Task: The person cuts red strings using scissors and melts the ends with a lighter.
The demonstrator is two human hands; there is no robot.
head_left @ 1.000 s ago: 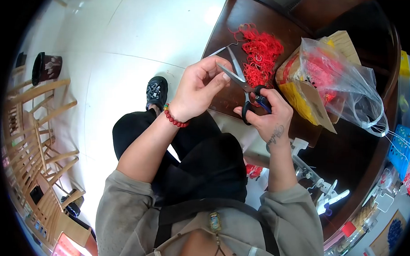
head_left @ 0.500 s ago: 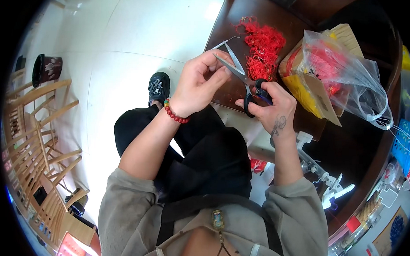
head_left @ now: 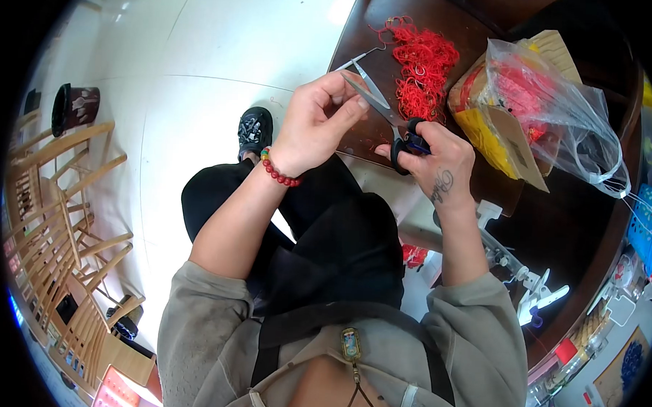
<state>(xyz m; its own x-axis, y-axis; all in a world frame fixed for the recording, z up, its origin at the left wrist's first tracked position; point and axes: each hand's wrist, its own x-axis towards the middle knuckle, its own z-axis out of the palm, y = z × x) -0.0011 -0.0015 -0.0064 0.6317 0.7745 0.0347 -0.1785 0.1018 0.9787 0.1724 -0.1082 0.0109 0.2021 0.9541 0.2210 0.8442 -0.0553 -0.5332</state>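
My right hand (head_left: pixel 439 161) grips a pair of scissors (head_left: pixel 376 99) by its black handles, with the blades part-way apart. Their tips lie beside the fingers of my left hand (head_left: pixel 322 121). The left thumb and fingers are pinched together, and whatever is between them is too small or hidden to make out. A red bead bracelet (head_left: pixel 278 174) circles the left wrist. Just beyond the blades, a tangled heap of red string loops (head_left: pixel 424 70) lies on the dark wooden table (head_left: pixel 357 36). Near the table's left edge is a thin metal hooked tool (head_left: pixel 367 56), partly hidden behind the blades.
To the right stands an opened cardboard box (head_left: pixel 511 142) with a clear plastic bag (head_left: pixel 573 119) holding red material. A white clamp-like fitting (head_left: pixel 542 297) sits below it. Wooden chairs (head_left: pixel 67 216) and a dark pot (head_left: pixel 76 109) stand at the left on the pale floor.
The view has shifted slightly. The scissor blades look a little closer together, and the right hand keeps its grip. The left hand stays pinched in nearly the same place.
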